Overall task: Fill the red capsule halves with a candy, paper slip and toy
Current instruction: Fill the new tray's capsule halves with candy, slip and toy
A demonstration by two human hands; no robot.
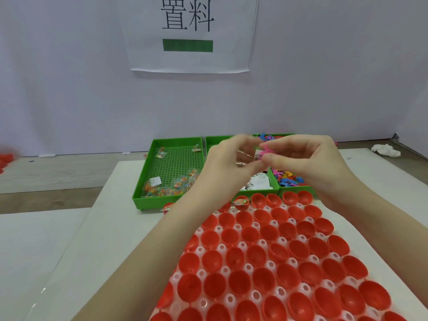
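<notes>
Hands meet above the green trays on my feed, fingertips together. My left hand (228,158) and right hand (298,156) both have curled fingers pinching a small bundle between them: a pink plastic toy figure (266,149) and a white printed paper slip (257,156). I cannot tell which hand carries which piece, since the fingertips overlap there.

Below my forearms lies the white plastic holder sheet (249,267) with rows of open red plastic capsule halves (261,278), nearly all of them hollow. One half at the far edge (241,202) already holds a wrapped colourful candy.

Beyond the sheet stand three bright green plastic trays side by side. The left tray (148,172), with a perforated floor, holds clear packets of multicoloured candy (169,187). The middle tray (273,181) holds a heap of white paper slips (259,183), mostly hidden behind my left hand. The right tray (298,189) holds small plastic toys in blue, pink and orange (288,177).

A white sheet with large black characters and a green bar (187,33) hangs on the wall behind. A crumpled white tissue (385,149) lies at the far right.
</notes>
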